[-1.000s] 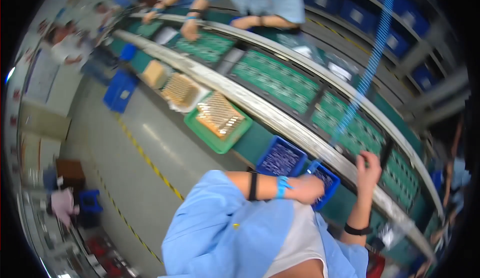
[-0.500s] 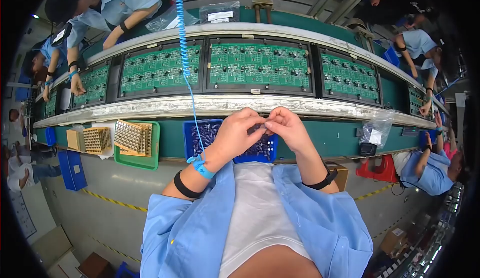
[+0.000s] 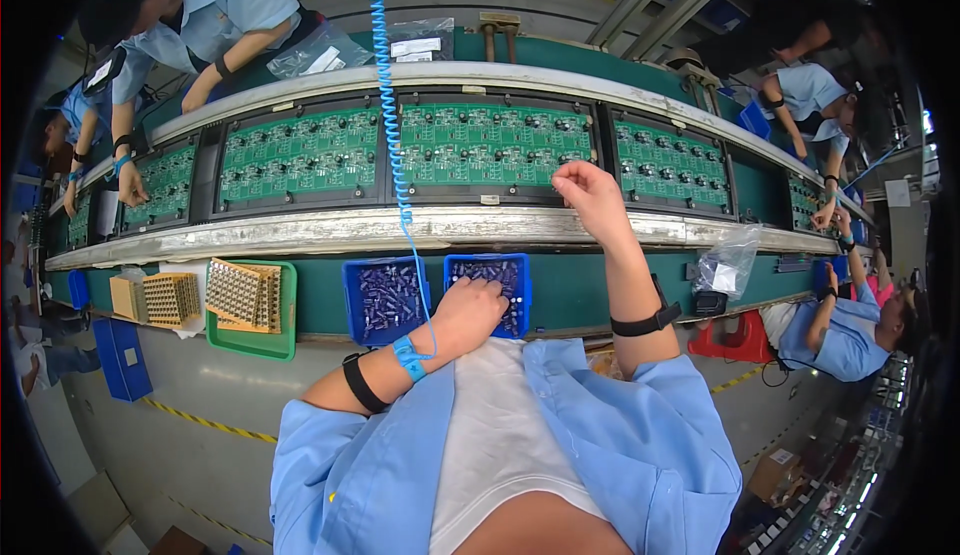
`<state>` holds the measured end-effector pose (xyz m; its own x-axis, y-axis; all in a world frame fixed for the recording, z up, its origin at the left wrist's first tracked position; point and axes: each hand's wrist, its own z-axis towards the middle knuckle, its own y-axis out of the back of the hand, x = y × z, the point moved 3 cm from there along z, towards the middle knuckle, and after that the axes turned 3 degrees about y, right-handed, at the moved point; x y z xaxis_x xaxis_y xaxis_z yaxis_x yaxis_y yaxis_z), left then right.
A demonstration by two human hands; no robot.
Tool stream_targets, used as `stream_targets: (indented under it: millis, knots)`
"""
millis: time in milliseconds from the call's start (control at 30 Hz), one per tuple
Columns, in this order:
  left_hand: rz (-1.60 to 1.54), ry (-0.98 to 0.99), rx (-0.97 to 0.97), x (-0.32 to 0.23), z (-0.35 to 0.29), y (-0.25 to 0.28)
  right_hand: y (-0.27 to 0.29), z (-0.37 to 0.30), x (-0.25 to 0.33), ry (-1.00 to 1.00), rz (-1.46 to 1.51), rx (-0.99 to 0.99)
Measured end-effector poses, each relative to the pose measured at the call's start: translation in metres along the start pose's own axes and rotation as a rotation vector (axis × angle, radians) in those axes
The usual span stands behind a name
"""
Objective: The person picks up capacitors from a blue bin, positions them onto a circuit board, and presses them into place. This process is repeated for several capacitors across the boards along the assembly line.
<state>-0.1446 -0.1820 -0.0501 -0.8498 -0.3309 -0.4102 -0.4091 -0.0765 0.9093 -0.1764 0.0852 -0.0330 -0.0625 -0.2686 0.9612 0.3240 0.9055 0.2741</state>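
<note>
My left hand reaches over the near wall of the right blue bin. Its fingers spread down onto small dark cylindrical electronic components with leads, and the fingertips are partly hidden. My right hand is raised over the near edge of the middle circuit board panel. Its thumb and forefinger are pinched together; whatever lies between them is too small to make out. Several green boards with black parts on them sit in that panel's black frame. A second blue bin of similar components stands left of my left hand.
A coiled blue cord hangs down to my left wristband. Left of the bins, a green tray holds perforated tan blocks. A metal rail runs between bins and panels. Co-workers' hands work at the left; a plastic bag lies right.
My hands have separated. The left has dropped into the right blue bin, while the right has moved up and right over the board panel. The view has shifted slightly.
</note>
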Motion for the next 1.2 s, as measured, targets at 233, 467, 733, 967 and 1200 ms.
stream_targets:
  millis: [233, 467, 733, 967, 1200]
  knots:
    - [0.072, -0.001, 0.04, 0.002, 0.002, -0.009, 0.0, 0.032, 0.007, -0.007, -0.197, -0.021]
    - [0.123, 0.015, 0.068, 0.004, -0.001, -0.009, -0.008, 0.046, 0.018, 0.228, -0.694, -0.001]
    - [0.088, 0.02, 0.046, 0.001, -0.001, -0.006, -0.007, 0.055, 0.015, 0.226, -0.778, 0.006]
    - [0.013, 0.023, 0.026, 0.004, -0.001, -0.006, -0.003, 0.058, 0.015, 0.237, -0.754, 0.085]
    - [-0.198, 0.024, -0.049, 0.0, -0.009, 0.018, -0.008, 0.046, 0.026, 0.284, -0.795, 0.044]
